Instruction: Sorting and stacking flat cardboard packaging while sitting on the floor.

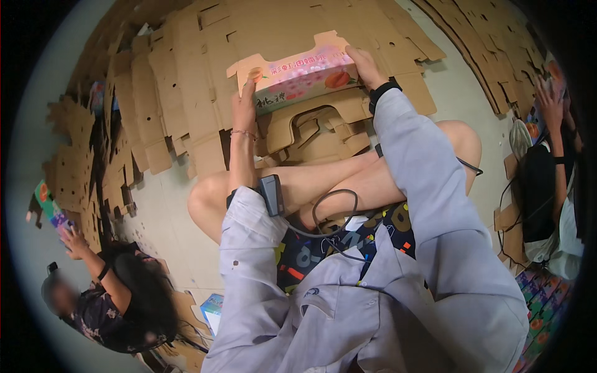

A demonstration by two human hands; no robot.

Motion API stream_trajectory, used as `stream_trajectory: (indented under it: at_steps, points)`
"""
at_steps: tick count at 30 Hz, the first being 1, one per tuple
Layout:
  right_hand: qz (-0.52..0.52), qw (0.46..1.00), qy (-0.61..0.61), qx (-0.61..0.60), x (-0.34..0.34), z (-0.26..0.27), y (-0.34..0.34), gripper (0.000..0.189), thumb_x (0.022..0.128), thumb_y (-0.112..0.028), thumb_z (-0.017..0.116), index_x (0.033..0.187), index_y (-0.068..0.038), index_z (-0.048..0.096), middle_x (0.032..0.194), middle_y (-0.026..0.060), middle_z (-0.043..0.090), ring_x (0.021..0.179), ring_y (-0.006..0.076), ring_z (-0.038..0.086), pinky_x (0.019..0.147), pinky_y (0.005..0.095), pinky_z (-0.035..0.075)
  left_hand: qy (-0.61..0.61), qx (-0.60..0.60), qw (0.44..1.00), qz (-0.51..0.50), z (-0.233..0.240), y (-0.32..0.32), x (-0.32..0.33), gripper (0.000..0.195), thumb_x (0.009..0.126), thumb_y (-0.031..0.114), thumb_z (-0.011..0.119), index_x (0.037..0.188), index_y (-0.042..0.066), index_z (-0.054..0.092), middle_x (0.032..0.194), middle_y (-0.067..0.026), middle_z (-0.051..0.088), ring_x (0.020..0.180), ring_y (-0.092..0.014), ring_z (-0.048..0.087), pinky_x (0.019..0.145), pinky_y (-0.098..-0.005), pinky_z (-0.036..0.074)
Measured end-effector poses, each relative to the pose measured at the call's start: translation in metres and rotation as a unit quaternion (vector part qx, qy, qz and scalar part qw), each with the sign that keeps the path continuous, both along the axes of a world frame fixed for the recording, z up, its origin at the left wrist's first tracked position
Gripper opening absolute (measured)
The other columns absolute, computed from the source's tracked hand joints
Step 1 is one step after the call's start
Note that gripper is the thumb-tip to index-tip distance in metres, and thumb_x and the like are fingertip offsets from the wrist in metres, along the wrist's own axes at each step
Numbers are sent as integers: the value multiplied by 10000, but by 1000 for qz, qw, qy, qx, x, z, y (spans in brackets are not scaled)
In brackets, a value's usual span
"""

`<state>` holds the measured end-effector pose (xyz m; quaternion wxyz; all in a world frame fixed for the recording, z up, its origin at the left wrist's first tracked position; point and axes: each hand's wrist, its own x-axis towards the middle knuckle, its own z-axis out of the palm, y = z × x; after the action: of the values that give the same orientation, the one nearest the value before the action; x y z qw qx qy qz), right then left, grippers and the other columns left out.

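A pink and green printed cardboard fruit box is held up before my crossed legs. Peaches, blossoms and writing decorate its panels. My left hand grips its left end with the thumb on the top panel. At the right end, my right hand holds the corner, thumb uppermost. Along the box's far edge stands a flap with tabs. Below the box lies a brown cardboard piece with a curved cut-out, close to my shins. My fingers under the box are hidden.
Overlapping flattened cardboard blanks cover the floor ahead. A co-worker at left holds up a printed piece; another person's hand is at right. Printed boxes are stacked lower right. A black cable loops over my lap.
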<state>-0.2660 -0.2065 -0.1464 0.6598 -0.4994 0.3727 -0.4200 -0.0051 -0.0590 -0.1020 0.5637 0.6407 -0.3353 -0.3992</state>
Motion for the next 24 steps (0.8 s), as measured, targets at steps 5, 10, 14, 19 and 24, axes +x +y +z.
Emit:
stream_trajectory:
  at_steps: [5, 10, 14, 19, 24]
  points:
    - [-71, 989, -120, 52, 6, 6, 15, 354, 884, -330, 582, 917, 19, 626, 890, 78, 636, 809, 147, 599, 683, 274, 462, 78, -91, 992, 32, -7, -4, -10, 450, 870, 360, 586, 1113, -18, 612, 1032, -44, 615, 940, -118, 555, 824, -275, 426]
    - [-52, 989, -111, 85, 6, 17, 18, 391, 897, -333, 576, 1007, 40, 616, 970, 93, 643, 854, 154, 605, 756, 286, 466, 96, -48, 993, 43, -1, -2, -9, 436, 853, 336, 598, 1122, -6, 608, 1047, -60, 617, 939, -131, 572, 819, -284, 441]
    - [20, 994, -73, 72, 7, 13, 21, 383, 943, -325, 507, 1089, 21, 585, 1041, 86, 635, 930, 158, 607, 794, 285, 472, 134, -68, 985, 86, -1, -1, -7, 443, 846, 345, 611, 1112, -10, 603, 1030, -65, 619, 929, -146, 579, 815, -296, 447]
    - [-57, 992, 103, -49, 22, 4, 12, 399, 937, -351, 475, 1014, 20, 598, 969, 117, 641, 877, 205, 607, 777, 315, 453, -3, -44, 988, 148, -5, -11, -18, 497, 860, 355, 604, 1147, -48, 555, 1030, -106, 618, 967, -207, 578, 857, -331, 433]
    - [-169, 924, 302, -163, 34, -1, 7, 344, 891, -349, 479, 960, -38, 609, 914, 194, 622, 857, 332, 603, 762, 382, 451, -446, 7, 863, 236, -16, -26, -25, 482, 916, 310, 487, 1300, 25, 425, 1263, -210, 486, 1154, -349, 482, 932, -434, 378]
